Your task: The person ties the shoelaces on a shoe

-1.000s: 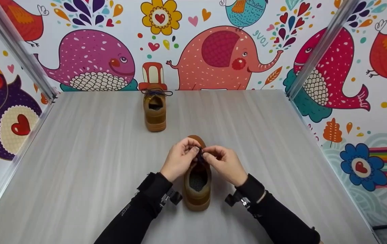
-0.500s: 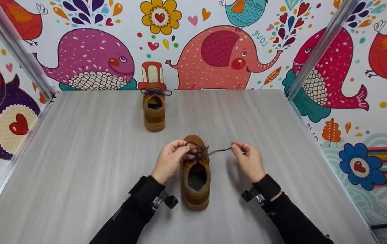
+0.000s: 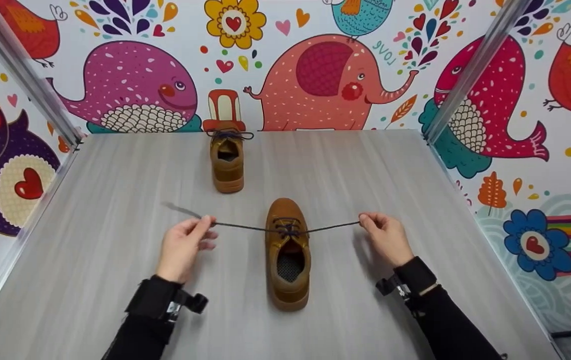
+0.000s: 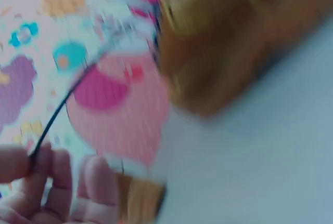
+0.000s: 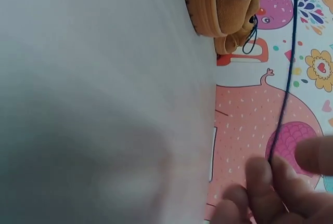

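A brown lace-up shoe (image 3: 291, 267) sits upright on the table, toe pointing away, in the middle of the head view. Its dark shoelace (image 3: 240, 227) stretches out to both sides, crossed over the tongue. On the left, my left hand (image 3: 184, 245) pinches one lace strand between thumb and index finger, other fingers loosely spread; a blurred loose end trails beyond it. My right hand (image 3: 385, 237) pinches the opposite strand near its tip. The right wrist view shows that strand (image 5: 286, 94) running to the fingertips. Motion blurs the shoe (image 4: 208, 52) in the left wrist view.
A second brown shoe (image 3: 228, 172), its lace tied in a bow, stands at the back of the pale table (image 3: 130, 170), near the wall (image 3: 245, 65) with painted animals. Metal rails (image 3: 475, 75) mark the back corners.
Both hands were together at the laces; the right hand drew its strand out to the right, then the left hand pulled the other strand leftward. The bunched lace is now stretched wide.
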`<action>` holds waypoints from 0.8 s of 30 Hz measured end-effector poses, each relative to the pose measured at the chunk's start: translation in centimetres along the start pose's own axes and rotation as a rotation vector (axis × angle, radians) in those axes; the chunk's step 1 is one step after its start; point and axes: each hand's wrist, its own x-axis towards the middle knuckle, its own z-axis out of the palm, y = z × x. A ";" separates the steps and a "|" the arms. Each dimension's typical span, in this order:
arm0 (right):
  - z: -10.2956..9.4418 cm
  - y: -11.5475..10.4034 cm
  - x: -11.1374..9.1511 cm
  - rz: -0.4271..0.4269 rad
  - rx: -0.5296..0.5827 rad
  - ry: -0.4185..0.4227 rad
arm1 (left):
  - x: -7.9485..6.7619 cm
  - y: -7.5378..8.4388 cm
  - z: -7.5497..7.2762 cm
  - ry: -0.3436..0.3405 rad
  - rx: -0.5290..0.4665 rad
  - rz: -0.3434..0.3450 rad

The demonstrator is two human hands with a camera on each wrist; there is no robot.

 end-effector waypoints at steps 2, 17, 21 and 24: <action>-0.2 0.0 0.0 -0.018 -0.045 -0.042 | -0.1 -0.8 -1.5 0.024 0.358 0.016; 6.0 -5.1 -1.6 -0.452 -0.015 -0.297 | -0.5 0.2 6.6 -0.221 0.709 0.727; 7.1 -5.7 -2.1 -0.506 -0.075 -0.250 | -0.5 0.4 7.9 -0.239 0.716 0.764; 7.2 -6.0 -2.4 -0.544 -0.118 -0.216 | -0.4 0.7 8.4 -0.251 0.721 0.783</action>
